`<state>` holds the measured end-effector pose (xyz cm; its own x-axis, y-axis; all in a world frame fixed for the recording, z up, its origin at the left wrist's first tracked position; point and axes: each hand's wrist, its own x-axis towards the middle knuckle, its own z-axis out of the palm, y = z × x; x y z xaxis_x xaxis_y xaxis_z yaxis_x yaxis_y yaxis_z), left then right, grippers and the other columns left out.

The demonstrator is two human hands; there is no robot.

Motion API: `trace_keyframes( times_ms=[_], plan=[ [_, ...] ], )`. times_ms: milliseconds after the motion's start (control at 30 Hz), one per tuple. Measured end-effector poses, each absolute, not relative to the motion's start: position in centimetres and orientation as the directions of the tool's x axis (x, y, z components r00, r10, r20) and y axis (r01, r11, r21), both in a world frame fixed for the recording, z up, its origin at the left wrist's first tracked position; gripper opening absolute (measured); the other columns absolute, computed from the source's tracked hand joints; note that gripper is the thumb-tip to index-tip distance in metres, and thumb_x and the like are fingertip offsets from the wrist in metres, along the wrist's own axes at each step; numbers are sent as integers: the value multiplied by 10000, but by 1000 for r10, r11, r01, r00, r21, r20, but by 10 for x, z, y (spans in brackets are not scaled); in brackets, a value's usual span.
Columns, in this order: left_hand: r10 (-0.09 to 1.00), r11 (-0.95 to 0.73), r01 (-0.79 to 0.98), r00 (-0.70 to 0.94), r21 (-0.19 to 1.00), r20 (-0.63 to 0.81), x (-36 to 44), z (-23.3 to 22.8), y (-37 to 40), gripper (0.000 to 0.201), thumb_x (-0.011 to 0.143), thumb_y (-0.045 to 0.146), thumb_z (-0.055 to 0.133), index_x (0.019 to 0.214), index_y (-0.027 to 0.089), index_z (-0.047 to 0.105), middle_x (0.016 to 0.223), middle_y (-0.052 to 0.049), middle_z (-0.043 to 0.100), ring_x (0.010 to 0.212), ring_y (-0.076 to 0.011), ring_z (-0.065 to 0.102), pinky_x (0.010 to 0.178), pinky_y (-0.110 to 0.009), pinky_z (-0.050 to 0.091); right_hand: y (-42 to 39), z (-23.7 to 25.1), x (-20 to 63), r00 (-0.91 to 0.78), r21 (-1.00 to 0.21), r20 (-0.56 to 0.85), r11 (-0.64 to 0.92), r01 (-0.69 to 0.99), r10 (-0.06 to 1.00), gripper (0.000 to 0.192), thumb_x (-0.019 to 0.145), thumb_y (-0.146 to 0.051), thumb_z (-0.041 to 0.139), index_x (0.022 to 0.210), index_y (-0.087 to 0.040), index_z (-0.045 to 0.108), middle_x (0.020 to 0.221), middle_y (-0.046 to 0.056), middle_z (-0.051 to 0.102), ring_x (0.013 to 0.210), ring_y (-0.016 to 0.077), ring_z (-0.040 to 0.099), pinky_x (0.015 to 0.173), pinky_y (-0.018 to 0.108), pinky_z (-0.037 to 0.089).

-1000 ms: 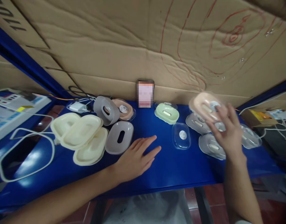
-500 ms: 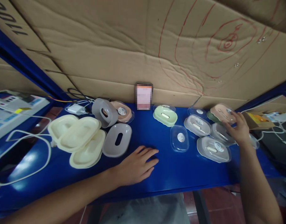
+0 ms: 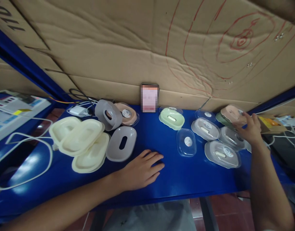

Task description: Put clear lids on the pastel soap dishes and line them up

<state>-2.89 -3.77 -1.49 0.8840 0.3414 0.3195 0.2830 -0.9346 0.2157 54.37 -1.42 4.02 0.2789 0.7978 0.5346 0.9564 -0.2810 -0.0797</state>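
My left hand (image 3: 143,170) lies flat on the blue table with its fingers spread, just right of a grey slotted dish (image 3: 121,144). At the right, my right hand (image 3: 251,129) is beside a pink soap dish (image 3: 231,114) that rests partly over a green one. Its thumb and fingers are apart at the dish's right edge; whether they touch it is hard to see. Near that hand are grey dishes under clear lids (image 3: 222,155), another grey lidded dish (image 3: 205,129), a light green dish (image 3: 172,118) and a loose clear lid (image 3: 186,142).
Cream trays (image 3: 81,138) overlap at the left, with a grey dish (image 3: 107,115) leaning on a pink lidded one (image 3: 128,116). A phone-like screen (image 3: 149,98) stands against the cardboard wall (image 3: 101,48). White cables (image 3: 50,160) loop at left; an open box (image 3: 272,125) stands at right.
The view has shifted slightly. My right hand has drawn a little to the right and its fingers look slightly more spread; my left hand stays in place.
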Motion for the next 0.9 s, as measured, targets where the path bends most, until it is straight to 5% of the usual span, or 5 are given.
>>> trace_keyframes(
  times_ms=[133,300,467,733,900],
  plan=[
    [326,-940,273,894,206,306,-29,-15,-36,240,1073,315,628,1274,221,719,1381,-75,701,1254,-261,638,1093,-433,425,-12,48,497,277,-124,426,-247,961,861,633,1063,-468,563,1571,-94,521,1693,346,373,1612,372,351,1258,570,308],
    [325,-940,274,901,204,288,-29,-14,-35,244,1085,319,613,1289,227,710,1387,-75,701,1267,-260,631,1103,-429,421,-8,50,428,37,-216,92,-16,976,995,603,1080,-570,532,1558,-206,591,1547,165,644,1442,310,604,1221,435,456],
    [316,-943,269,910,195,269,-31,-13,-36,261,1073,328,647,1306,225,706,1402,-86,701,1267,-262,643,1105,-426,448,-8,49,389,-88,-269,-98,58,961,991,793,1041,-714,513,1679,-251,426,1705,142,474,1579,373,454,1299,593,388],
    [302,-942,252,925,220,230,-33,-6,-38,612,977,196,712,1561,248,537,1752,-141,395,1571,-327,450,1244,-503,421,-21,43,299,-404,-40,198,419,907,893,489,1150,-369,414,1604,-220,514,1681,155,506,1576,339,462,1292,635,350],
    [234,-947,184,956,262,175,-29,-8,-38,648,887,194,799,1496,209,578,1789,-158,320,1627,-343,378,1305,-543,356,-26,19,251,-521,-72,202,543,836,829,449,1135,-276,450,1559,-174,552,1517,157,664,1507,346,528,1252,619,403]
  ],
)
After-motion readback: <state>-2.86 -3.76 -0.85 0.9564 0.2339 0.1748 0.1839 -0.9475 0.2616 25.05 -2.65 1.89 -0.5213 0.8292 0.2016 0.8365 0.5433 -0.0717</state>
